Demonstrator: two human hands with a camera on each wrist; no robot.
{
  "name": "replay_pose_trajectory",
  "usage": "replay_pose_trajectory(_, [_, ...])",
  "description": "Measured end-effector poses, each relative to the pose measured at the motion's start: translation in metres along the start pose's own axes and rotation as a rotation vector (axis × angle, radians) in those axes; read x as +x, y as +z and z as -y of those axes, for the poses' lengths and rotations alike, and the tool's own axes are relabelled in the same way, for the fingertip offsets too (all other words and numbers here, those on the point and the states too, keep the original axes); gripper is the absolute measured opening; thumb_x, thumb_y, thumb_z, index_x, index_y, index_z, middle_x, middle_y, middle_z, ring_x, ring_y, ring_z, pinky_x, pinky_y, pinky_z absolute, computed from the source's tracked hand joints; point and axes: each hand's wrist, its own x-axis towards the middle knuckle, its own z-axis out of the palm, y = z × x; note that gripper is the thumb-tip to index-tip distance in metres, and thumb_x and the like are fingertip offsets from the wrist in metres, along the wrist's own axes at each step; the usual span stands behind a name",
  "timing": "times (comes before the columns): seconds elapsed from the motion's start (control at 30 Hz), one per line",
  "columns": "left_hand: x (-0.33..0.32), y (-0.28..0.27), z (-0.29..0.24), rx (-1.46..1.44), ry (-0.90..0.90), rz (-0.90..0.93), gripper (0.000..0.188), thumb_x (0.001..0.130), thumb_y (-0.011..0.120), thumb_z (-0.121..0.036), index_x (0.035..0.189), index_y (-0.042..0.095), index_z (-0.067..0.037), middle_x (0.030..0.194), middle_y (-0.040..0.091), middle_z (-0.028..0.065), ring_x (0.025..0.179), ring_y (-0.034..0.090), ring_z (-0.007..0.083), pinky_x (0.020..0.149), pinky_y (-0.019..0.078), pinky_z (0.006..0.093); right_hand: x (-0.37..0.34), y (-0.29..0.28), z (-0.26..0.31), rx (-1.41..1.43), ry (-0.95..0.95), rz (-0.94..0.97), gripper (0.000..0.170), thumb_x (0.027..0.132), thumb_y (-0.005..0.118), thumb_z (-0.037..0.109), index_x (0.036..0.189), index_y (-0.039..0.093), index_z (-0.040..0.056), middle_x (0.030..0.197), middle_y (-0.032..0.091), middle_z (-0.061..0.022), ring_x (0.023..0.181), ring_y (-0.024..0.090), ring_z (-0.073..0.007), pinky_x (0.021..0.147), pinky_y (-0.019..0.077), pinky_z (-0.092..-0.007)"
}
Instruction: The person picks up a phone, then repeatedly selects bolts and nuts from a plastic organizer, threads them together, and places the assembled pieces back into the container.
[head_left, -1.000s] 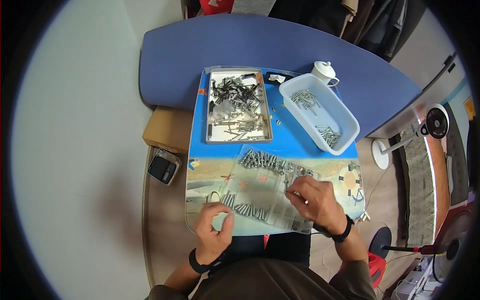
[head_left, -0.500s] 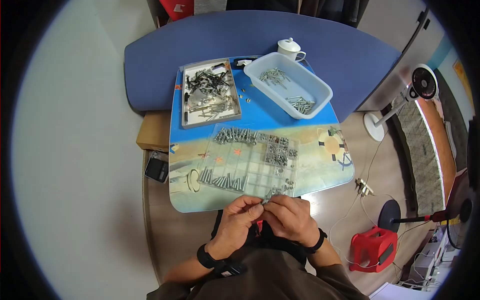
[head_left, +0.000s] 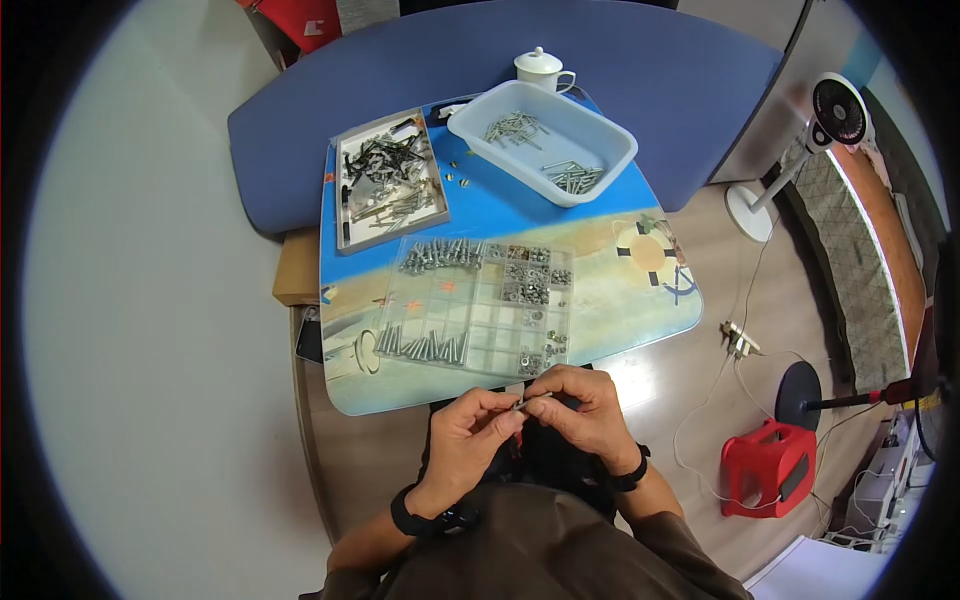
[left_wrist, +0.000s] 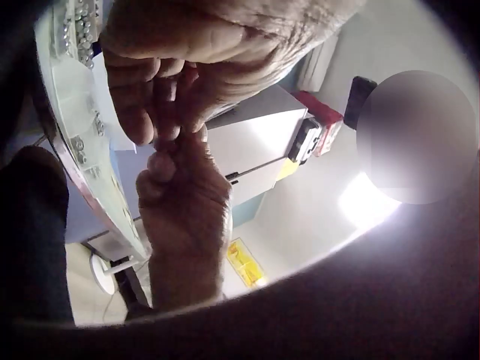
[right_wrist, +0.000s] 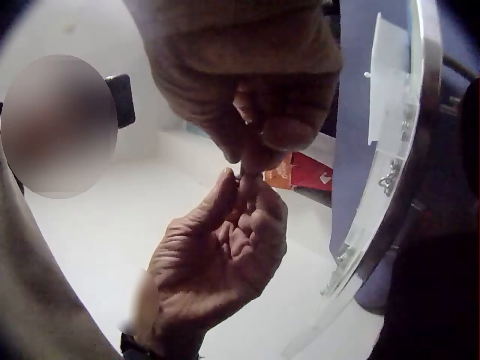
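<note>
Just off the near edge of the table, my left hand (head_left: pixel 466 438) and right hand (head_left: pixel 588 410) meet fingertip to fingertip. Between them they pinch a small, slim metal screw (head_left: pixel 534 400), mostly covered by the fingers. In the right wrist view the left hand (right_wrist: pixel 225 251) comes up from below to the right hand's fingertips. Closest to both hands lies a clear compartment box (head_left: pixel 492 358), with bolts (head_left: pixel 440 255) along its far left, screws (head_left: pixel 425 347) along its near left and nuts (head_left: pixel 528 290) in small cells at right.
Behind the box, a shallow carton tray (head_left: pixel 395 243) holds mixed black and silver hardware. A pale plastic tub (head_left: pixel 540 150) with two piles of screws stands at back right, beside a lidded white cup (head_left: pixel 540 68). Several small brass-coloured pieces (head_left: pixel 463 183) lie between tray and tub.
My right hand has left the compartment box and come toward my body, joining the left hand at the screw. The head view has shifted, so the table appears farther up and left.
</note>
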Motion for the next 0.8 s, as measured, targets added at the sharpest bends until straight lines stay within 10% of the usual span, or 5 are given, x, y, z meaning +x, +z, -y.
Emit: replay_pose_trajectory(0.8, [0.009,-0.017,0.001,0.744,0.53,-0.051,0.013,0.097,0.068,-0.014,0.095,0.065,-0.002,0.078,0.068,0.0107,0.068,0.068,0.022,0.062,0.0523,0.0321,-0.004,0.01,-0.011,0.032,0.125,0.092,0.02,0.09,0.075,0.012,0.107,0.07,0.0018,0.091,0.07,-0.0062,0.073,0.064,-0.0141,0.063,0.05,-0.0261])
